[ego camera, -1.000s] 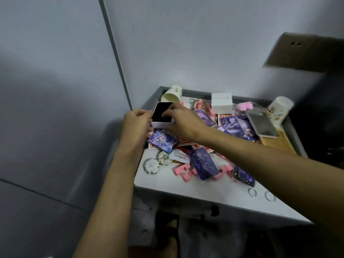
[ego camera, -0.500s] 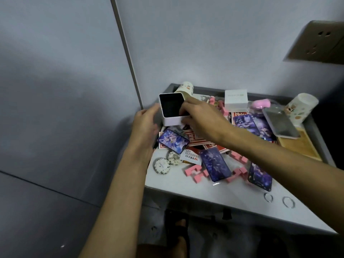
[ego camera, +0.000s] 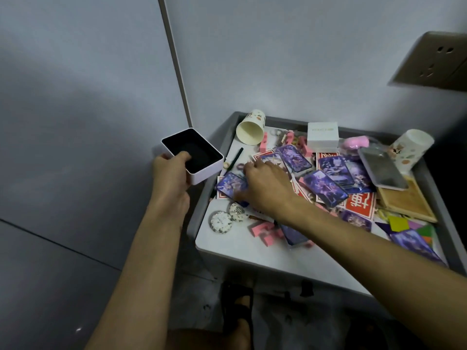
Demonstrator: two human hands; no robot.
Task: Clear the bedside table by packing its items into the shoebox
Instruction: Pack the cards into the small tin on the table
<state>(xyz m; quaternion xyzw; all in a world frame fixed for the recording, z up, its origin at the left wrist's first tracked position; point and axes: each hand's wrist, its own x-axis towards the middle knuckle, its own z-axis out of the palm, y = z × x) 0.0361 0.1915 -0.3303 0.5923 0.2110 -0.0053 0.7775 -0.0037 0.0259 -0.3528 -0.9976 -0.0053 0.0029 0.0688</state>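
My left hand holds a small white box with a black lining in the air, left of the bedside table, thumb inside its rim. My right hand rests palm down on the pile at the table's left side, fingers spread over a purple picture card. Whether it grips the card is not clear. More purple cards and red cards cover the table's middle. No shoebox is in view.
At the back lie a tipped paper cup, a white cube box, a pink object and a second cup. A metal tin sits on a wooden tray. Round badges and pink blocks lie near the front. A wall socket hangs at the right.
My left hand has carried the black-lined box off the table to the left. My right hand let go of it and dropped onto the cards.
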